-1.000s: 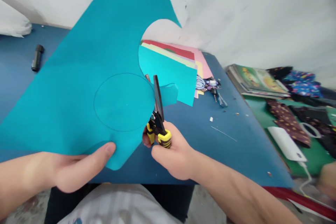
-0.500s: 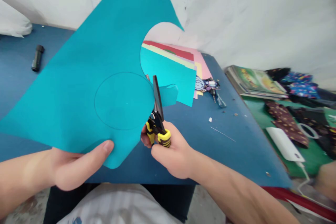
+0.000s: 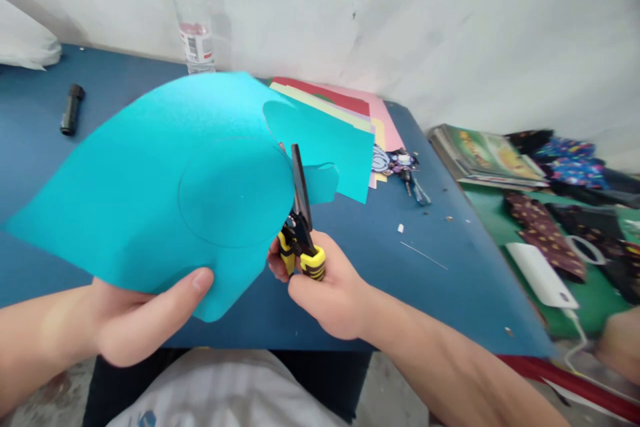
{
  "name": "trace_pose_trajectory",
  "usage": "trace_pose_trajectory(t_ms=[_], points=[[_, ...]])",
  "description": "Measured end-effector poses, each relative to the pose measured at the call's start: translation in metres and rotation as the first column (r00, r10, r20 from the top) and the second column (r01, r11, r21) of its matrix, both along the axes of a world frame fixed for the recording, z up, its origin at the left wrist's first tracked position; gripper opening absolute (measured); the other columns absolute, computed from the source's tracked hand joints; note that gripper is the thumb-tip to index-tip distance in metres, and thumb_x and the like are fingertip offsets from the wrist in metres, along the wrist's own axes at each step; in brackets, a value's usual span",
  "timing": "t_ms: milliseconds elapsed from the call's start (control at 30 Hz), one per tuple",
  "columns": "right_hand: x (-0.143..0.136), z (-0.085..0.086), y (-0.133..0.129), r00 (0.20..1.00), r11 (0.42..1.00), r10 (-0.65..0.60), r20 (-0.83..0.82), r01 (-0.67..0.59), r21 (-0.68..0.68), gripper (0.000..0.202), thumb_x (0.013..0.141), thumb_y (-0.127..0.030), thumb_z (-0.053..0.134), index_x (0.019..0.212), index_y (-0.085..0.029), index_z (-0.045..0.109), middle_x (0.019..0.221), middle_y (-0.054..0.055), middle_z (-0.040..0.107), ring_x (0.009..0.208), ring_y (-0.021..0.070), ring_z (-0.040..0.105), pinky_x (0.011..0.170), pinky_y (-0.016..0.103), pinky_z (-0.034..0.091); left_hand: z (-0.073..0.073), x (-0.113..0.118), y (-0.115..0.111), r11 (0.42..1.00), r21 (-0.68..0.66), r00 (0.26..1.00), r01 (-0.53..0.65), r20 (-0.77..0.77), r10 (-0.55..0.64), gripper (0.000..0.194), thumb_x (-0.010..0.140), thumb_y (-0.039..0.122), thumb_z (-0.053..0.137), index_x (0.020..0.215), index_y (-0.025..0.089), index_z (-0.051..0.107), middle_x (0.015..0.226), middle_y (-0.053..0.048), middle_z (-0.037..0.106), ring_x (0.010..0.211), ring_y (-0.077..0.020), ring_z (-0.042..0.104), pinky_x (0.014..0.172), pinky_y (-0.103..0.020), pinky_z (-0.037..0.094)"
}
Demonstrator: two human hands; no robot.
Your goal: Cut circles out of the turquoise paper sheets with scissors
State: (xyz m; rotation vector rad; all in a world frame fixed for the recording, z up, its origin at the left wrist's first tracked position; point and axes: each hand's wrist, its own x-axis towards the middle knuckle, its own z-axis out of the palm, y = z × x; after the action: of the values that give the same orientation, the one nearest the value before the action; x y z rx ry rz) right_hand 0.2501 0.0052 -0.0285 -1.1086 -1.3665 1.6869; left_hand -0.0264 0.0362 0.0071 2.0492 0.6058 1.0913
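My left hand [image 3: 150, 320] grips a large turquoise sheet of paper [image 3: 125, 167] by its near edge, thumb on top and fingers hidden beneath. A circle is drawn in thin line on the sheet, and a curved cut runs along its right side. My right hand [image 3: 333, 287] is closed around the yellow-and-black handles of a pair of scissors [image 3: 303, 213]. The parted blades point away from me, with the sheet's edge between them at the circle's right. A narrow turquoise strip [image 3: 321, 181] sticks out right of the blades.
Stacked coloured paper [image 3: 345, 147] lies behind the scissors on the blue table [image 3: 400, 300]. A clear bottle [image 3: 193, 13] stands by the wall, a black flashlight [image 3: 73, 110] at left. Right are magazines [image 3: 493, 153], a white power bank [image 3: 543, 273] and another person's blurred arm [image 3: 623, 343].
The far part of the turquoise sheet has drooped down and curved, uncovering the bottle behind it. Both hands and the scissors stay in nearly the same place.
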Motion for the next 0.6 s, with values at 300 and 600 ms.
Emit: trace_pose_trajectory(t_ms=[300, 600], points=[[0.000, 0.005, 0.001, 0.999, 1.000, 0.017, 0.028, -0.017, 0.008, 0.035, 0.067, -0.007, 0.064, 0.096, -0.027, 0.067, 0.085, -0.005, 0.065, 0.076, 0.0179, 0.053, 0.068, 0.032, 0.044, 0.003, -0.001, -0.002, 0.999, -0.034, 1.000, -0.003, -0.031, 0.002, 0.066, 0.092, 0.001, 0.071, 0.141, 0.042, 0.087, 0.120, 0.006, 0.091, 0.165, -0.0332, 0.064, 0.135, -0.048, 0.062], [0.001, 0.007, 0.000, 0.999, 1.000, 0.026, 0.023, -0.026, -0.003, 0.035, 0.067, -0.006, 0.063, 0.095, -0.027, 0.067, 0.085, -0.005, 0.064, 0.075, 0.0176, 0.051, 0.068, 0.033, 0.043, -0.002, -0.011, -0.007, 0.978, -0.190, 0.995, -0.083, -0.062, 0.073, 0.050, 0.093, 0.015, 0.081, 0.134, 0.043, 0.091, 0.135, 0.004, 0.088, 0.172, -0.0384, 0.056, 0.129, -0.046, 0.067]])
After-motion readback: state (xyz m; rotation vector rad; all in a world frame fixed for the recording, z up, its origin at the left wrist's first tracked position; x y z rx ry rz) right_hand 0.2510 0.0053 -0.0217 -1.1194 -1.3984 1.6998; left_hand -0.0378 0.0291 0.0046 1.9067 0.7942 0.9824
